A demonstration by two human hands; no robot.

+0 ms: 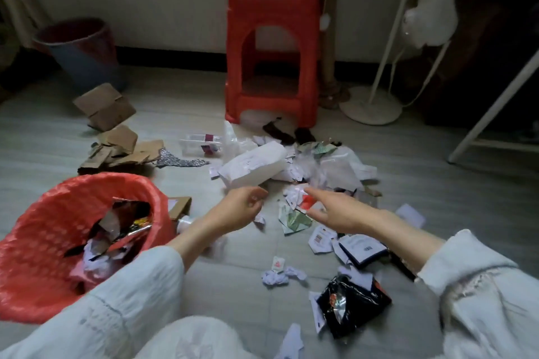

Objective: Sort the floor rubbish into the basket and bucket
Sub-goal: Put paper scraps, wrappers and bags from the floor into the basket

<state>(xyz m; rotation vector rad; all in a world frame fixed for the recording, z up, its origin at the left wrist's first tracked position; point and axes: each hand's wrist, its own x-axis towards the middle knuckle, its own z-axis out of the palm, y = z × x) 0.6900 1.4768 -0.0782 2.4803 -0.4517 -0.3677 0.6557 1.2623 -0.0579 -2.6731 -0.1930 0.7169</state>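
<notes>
Head view, near to far: our left hand (pixel 242 208) is loosely curled and empty beside the red basket (pixel 35 256); our right hand (pixel 335 210) reaches with spread fingers over paper scraps (pixel 294 221). Risk: mixed litter gets mis-sorted, since the bucket (pixel 84 49) sits well apart by the wall.
</notes>
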